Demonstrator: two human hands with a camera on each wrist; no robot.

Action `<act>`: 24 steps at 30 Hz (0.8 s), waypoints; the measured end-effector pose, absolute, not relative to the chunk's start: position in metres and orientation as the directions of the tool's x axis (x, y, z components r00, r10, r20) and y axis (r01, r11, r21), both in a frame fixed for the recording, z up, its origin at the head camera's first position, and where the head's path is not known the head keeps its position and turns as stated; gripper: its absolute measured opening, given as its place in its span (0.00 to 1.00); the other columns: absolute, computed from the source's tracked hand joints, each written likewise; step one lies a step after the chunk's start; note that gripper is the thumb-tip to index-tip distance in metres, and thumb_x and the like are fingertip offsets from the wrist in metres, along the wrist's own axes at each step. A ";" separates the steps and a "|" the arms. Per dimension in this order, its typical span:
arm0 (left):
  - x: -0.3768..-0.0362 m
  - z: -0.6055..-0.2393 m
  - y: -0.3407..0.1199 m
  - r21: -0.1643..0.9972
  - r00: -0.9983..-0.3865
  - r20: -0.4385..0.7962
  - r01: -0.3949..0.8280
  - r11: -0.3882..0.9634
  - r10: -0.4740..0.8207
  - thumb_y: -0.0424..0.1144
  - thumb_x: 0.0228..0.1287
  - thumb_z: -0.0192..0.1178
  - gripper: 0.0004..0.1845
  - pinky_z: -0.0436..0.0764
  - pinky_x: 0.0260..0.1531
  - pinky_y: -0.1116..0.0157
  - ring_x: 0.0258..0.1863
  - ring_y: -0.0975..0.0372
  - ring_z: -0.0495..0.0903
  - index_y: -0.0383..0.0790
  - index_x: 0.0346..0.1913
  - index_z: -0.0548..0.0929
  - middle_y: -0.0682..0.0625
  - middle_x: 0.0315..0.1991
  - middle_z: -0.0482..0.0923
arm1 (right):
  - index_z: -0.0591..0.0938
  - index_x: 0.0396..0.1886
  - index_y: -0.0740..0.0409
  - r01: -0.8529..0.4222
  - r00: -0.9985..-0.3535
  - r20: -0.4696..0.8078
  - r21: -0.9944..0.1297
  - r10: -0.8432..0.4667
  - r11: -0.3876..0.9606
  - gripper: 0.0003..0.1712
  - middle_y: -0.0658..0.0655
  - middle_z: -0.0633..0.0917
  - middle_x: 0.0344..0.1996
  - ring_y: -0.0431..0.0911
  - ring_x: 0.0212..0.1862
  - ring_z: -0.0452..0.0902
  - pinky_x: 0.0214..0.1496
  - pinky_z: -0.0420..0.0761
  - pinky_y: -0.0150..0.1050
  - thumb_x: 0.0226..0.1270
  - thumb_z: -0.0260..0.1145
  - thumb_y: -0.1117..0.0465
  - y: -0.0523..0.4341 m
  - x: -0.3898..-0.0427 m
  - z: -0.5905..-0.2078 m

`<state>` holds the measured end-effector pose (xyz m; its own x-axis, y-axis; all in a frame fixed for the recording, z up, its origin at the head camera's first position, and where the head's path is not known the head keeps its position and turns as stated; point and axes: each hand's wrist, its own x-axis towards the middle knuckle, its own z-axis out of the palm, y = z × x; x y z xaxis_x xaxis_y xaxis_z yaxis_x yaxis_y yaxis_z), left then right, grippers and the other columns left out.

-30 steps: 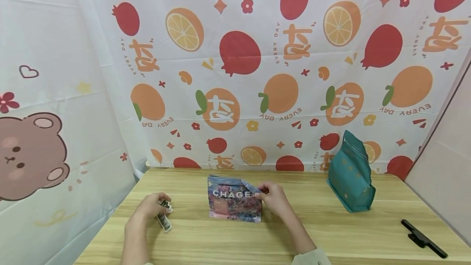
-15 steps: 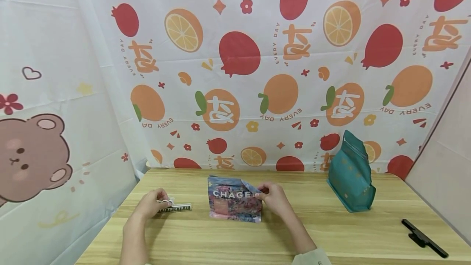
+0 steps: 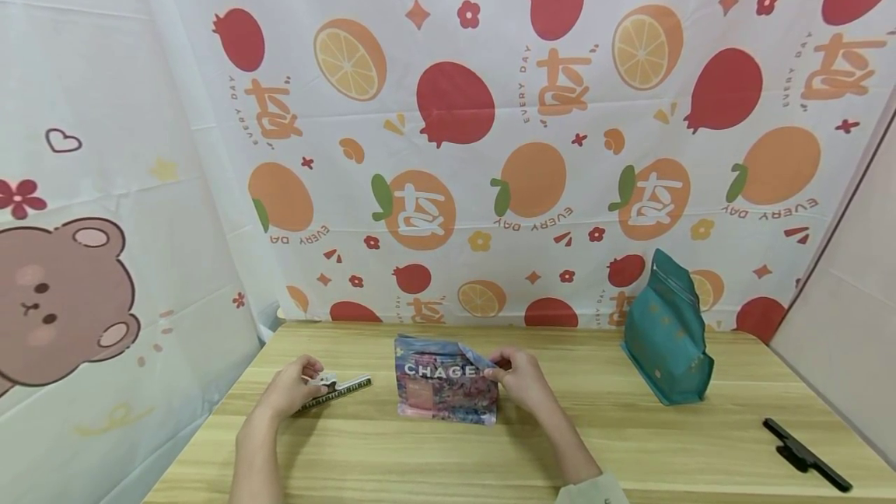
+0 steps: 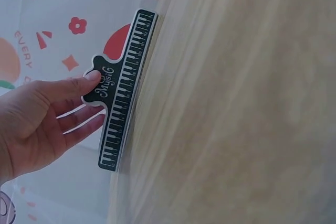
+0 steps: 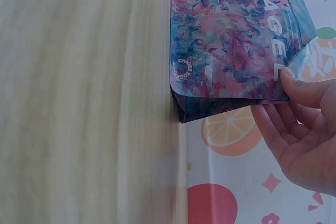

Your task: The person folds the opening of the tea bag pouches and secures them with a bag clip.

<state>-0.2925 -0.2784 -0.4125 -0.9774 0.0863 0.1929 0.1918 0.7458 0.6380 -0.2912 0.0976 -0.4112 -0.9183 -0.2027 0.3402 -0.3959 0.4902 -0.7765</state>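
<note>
My left hand (image 3: 288, 389) pinches the handle of a dark clip (image 4: 126, 85) between thumb and fingers. White edging, a piano-key print and the word "Mysic" show on the clip in the left wrist view. In the head view its long bar points right, low over the table. A blue and pink pouch (image 3: 446, 383) lettered "CHAGE…" stands at mid-table, its top folded over. My right hand (image 3: 516, 376) pinches the pouch's upper right side, thumb on the front (image 5: 287, 74) and fingers behind. Part of the lettering is hidden by the thumb in the head view.
A teal pouch (image 3: 665, 333) stands at the back right of the wooden table (image 3: 420, 465). Nearer the right front lies a long black clip (image 3: 805, 453). A fruit-print curtain (image 3: 462, 271) hangs right behind the table.
In my left hand the clip has swung round: its bar pointed toward me, then right, and now tilts slightly up to the right. My right hand and the pouch have stayed in place.
</note>
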 end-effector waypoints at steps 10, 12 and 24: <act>-0.294 -0.411 -0.269 0.616 -0.976 0.187 0.203 0.761 0.109 0.26 0.52 0.63 0.11 0.74 0.36 0.55 0.34 0.51 0.77 0.25 0.39 0.78 0.42 0.34 0.78 | 0.81 0.31 0.63 -0.381 -0.924 0.322 -0.787 -0.205 0.485 0.02 0.50 0.79 0.27 0.44 0.33 0.73 0.34 0.75 0.38 0.58 0.65 0.69 0.099 -0.292 -0.412; -0.294 -0.410 -0.266 0.618 -0.975 0.192 0.209 0.758 0.112 0.27 0.53 0.62 0.10 0.74 0.35 0.55 0.33 0.52 0.77 0.25 0.39 0.78 0.41 0.34 0.78 | 0.81 0.31 0.63 -0.376 -0.927 0.316 -0.791 -0.203 0.483 0.02 0.50 0.79 0.27 0.44 0.33 0.73 0.34 0.75 0.38 0.58 0.65 0.69 0.099 -0.292 -0.412; -0.297 -0.406 -0.252 0.626 -0.968 0.232 0.220 0.748 0.091 0.28 0.55 0.61 0.11 0.73 0.40 0.52 0.37 0.50 0.76 0.26 0.40 0.77 0.43 0.35 0.78 | 0.81 0.31 0.63 -0.388 -0.922 0.331 -0.789 -0.202 0.476 0.02 0.50 0.79 0.27 0.44 0.33 0.73 0.34 0.75 0.38 0.57 0.66 0.69 0.099 -0.293 -0.413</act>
<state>-0.2966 -0.2519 -0.4057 -0.9685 0.0912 0.2317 0.2203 0.7480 0.6261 -0.2931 0.0990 -0.4129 -0.9217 -0.2020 0.3311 -0.3878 0.4759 -0.7893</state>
